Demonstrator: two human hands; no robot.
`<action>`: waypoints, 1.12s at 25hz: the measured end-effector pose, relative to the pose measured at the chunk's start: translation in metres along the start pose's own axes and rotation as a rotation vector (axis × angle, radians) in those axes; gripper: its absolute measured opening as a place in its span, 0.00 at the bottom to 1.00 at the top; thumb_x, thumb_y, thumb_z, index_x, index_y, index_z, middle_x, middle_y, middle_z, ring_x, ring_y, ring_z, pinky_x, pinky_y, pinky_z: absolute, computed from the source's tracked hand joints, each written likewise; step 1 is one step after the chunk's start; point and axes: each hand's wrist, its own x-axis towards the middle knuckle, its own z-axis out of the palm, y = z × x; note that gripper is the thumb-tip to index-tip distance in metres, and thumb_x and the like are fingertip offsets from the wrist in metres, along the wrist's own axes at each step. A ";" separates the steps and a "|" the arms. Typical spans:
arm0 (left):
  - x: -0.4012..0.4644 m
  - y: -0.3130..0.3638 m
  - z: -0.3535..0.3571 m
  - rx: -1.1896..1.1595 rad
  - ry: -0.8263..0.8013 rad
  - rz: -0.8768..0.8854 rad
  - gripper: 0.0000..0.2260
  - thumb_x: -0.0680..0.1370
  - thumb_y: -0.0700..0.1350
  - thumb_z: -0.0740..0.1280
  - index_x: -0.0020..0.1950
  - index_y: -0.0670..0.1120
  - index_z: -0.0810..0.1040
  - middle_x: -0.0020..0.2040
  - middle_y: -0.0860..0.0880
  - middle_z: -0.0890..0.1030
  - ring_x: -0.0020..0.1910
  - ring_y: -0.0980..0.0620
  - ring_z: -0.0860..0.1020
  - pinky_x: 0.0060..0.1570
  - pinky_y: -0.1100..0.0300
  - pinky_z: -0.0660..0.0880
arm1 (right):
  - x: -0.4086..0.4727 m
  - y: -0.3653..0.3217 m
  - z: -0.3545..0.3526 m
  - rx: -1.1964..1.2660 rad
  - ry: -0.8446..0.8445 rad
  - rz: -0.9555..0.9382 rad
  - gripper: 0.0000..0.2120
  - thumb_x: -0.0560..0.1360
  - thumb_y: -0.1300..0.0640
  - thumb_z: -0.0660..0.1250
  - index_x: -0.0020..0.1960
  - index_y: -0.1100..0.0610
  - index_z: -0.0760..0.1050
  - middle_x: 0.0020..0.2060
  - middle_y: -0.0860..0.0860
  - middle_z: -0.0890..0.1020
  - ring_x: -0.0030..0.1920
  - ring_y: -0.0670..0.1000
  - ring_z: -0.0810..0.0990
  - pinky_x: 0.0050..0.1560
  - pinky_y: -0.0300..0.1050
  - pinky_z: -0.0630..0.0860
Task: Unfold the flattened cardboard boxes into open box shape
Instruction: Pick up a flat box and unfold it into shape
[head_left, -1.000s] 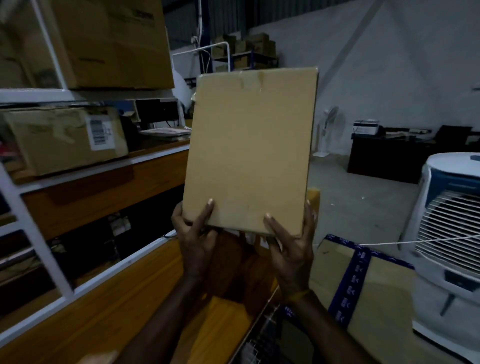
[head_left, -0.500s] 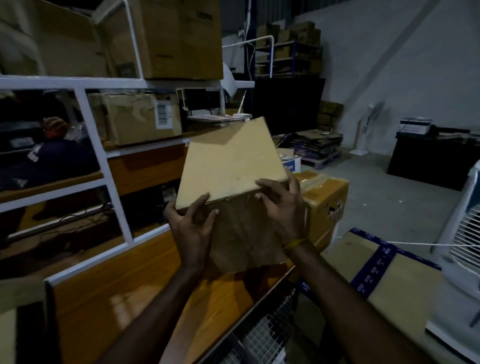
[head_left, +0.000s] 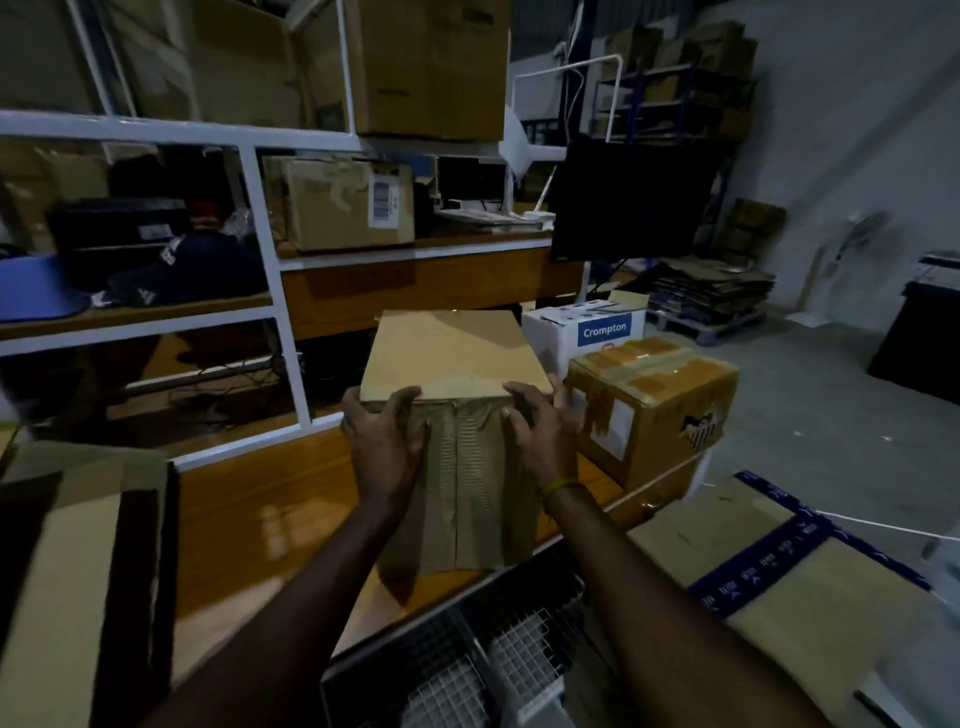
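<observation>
A brown cardboard box (head_left: 454, 356) stands in box shape on the wooden table (head_left: 270, 514), its plain panel facing up and its near face showing two flaps that meet at a middle seam. My left hand (head_left: 384, 441) grips the box's near left top corner, fingers curled over the edge. My right hand (head_left: 540, 431) grips the near right top corner the same way. Another cardboard box (head_left: 67, 561) lies at the table's left end, partly cut off by the frame.
A taped brown box (head_left: 649, 410) and a white Crompton box (head_left: 587, 332) stand just right of my box. A white-framed shelf rack (head_left: 270, 249) with cartons rises behind the table. A wire basket (head_left: 467, 670) sits below; a blue-taped carton (head_left: 795, 587) lies at right.
The box came down from held upright in front of me to resting on the table, its broad panel tipped to face up. Both hands moved from its lower edge to the near top corners.
</observation>
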 end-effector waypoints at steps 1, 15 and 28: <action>-0.003 0.003 0.002 0.007 0.000 -0.037 0.19 0.74 0.46 0.74 0.64 0.54 0.77 0.70 0.38 0.63 0.66 0.35 0.67 0.60 0.45 0.72 | -0.001 0.002 0.002 -0.001 -0.026 0.012 0.17 0.77 0.59 0.69 0.64 0.47 0.78 0.75 0.57 0.60 0.74 0.55 0.59 0.70 0.39 0.61; -0.079 -0.006 0.013 0.019 -0.142 -0.167 0.40 0.72 0.67 0.59 0.79 0.64 0.43 0.66 0.36 0.69 0.61 0.37 0.71 0.58 0.44 0.72 | -0.053 0.042 0.004 -0.047 -0.171 0.051 0.45 0.76 0.46 0.69 0.75 0.29 0.37 0.75 0.58 0.61 0.70 0.62 0.67 0.65 0.56 0.72; 0.030 0.083 -0.022 0.420 -0.072 -0.254 0.22 0.80 0.57 0.62 0.75 0.60 0.66 0.73 0.37 0.60 0.67 0.33 0.66 0.62 0.39 0.71 | 0.056 -0.028 -0.039 -0.124 -0.257 0.029 0.24 0.78 0.45 0.63 0.73 0.38 0.65 0.76 0.59 0.54 0.70 0.65 0.63 0.71 0.61 0.61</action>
